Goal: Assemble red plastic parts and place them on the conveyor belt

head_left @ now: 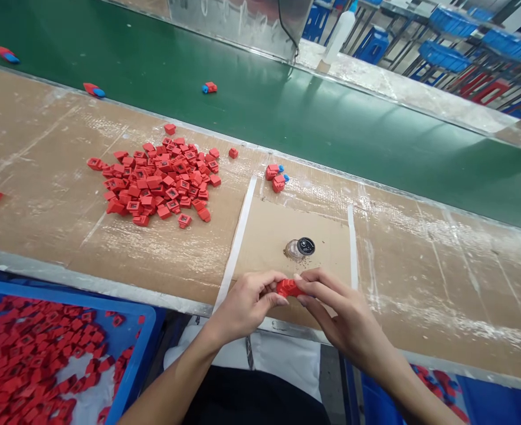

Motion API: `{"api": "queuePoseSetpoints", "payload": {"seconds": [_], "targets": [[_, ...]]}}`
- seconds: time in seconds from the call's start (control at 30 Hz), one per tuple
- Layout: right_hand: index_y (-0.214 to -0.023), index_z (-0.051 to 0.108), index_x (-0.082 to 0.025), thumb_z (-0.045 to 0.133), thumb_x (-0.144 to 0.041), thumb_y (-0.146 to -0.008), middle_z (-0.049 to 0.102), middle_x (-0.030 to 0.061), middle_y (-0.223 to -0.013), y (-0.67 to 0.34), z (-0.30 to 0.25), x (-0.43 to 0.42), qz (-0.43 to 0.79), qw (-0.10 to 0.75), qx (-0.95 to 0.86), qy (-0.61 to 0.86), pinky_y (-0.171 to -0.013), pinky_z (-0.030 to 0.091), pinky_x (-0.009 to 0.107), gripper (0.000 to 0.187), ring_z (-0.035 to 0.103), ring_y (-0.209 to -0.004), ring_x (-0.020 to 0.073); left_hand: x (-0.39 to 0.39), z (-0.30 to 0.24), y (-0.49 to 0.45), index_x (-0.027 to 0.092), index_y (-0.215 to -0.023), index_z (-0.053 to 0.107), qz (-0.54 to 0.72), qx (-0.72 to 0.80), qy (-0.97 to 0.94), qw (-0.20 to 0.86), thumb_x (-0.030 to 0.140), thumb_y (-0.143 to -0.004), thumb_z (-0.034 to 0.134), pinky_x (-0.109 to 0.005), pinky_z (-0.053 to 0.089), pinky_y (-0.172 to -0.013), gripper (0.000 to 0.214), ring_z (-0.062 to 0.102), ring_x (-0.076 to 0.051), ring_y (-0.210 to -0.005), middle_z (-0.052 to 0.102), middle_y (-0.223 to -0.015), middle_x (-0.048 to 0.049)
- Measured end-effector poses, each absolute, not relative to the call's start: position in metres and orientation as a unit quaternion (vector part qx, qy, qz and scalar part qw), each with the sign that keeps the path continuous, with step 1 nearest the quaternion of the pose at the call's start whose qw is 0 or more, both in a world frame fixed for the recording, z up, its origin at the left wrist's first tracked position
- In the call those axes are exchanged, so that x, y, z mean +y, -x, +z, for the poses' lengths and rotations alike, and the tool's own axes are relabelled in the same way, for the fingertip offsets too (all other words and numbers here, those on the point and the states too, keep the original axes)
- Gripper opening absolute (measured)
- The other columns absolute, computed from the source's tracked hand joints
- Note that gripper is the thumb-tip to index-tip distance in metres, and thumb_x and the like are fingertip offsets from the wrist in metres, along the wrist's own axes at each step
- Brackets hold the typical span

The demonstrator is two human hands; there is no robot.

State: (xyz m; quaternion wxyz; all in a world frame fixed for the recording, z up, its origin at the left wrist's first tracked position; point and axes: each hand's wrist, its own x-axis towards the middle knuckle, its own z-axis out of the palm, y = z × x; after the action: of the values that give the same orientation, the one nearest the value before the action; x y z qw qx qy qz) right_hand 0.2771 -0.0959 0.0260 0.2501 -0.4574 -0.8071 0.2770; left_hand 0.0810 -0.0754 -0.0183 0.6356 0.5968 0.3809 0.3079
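Observation:
Between the fingertips of my left hand [254, 301] and my right hand [337, 304] is a small red plastic part [288, 287]. Both hands pinch it from opposite sides, just over the front edge of the bench; the fingers cover its ends. Right behind it stands a small glass jar with a black top [300, 248], on a piece of cardboard [260, 242] taped down with white strips. Two red pieces with blue tips [278, 179] lie beyond the jar. A large heap of hollow red parts [163, 180] spreads to the left.
A green conveyor belt [353, 112] runs behind the bench, carrying a red-and-blue piece [209, 88] and others farther left. A blue bin [151, 330] full of red parts is at lower left. Another blue bin [499, 401] sits at lower right. A white bottle [340, 34] stands beyond the belt.

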Motion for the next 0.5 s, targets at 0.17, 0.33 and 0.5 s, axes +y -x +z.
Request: {"api": "queuePoseSetpoints", "payload": {"seconds": [0.17,0.33,0.5], "targets": [[-0.112,0.058,-0.022,0.048,-0.009,-0.098,0.057,0.0076,-0.104,-0.273,0.019,-0.106,0.260,0.267,-0.791,0.485,-0.073,0.047,0.027,0.021,0.059,-0.090,0.0166,-0.073,-0.014,-0.079,0.017,-0.097,0.068,0.294,0.370,-0.625,0.622,0.010,-0.088,0.056,-0.024,0.042,-0.073,0.017,0.058,-0.014,-0.078,0.067,-0.084,0.0003],[-0.111,0.057,-0.022,0.050,-0.012,-0.097,0.060,0.0081,-0.106,-0.271,0.010,-0.110,0.259,0.329,-0.758,0.500,-0.080,0.050,0.031,0.018,0.060,-0.095,0.0189,-0.071,-0.016,-0.081,0.019,-0.112,0.069,0.316,0.355,-0.580,0.661,0.021,-0.091,0.060,-0.024,0.046,-0.076,0.022,0.061,-0.016,-0.084,0.070,-0.095,-0.0024],[-0.114,0.057,-0.022,0.052,-0.012,-0.096,0.063,0.0091,-0.108,-0.264,0.001,-0.113,0.207,0.398,-0.726,0.521,-0.084,0.053,0.035,0.022,0.062,-0.100,0.0212,-0.072,-0.019,-0.083,0.017,-0.120,0.065,0.322,0.359,-0.549,0.683,0.026,-0.090,0.065,-0.025,0.047,-0.077,0.032,0.059,-0.016,-0.083,0.068,-0.096,-0.0046]]}}
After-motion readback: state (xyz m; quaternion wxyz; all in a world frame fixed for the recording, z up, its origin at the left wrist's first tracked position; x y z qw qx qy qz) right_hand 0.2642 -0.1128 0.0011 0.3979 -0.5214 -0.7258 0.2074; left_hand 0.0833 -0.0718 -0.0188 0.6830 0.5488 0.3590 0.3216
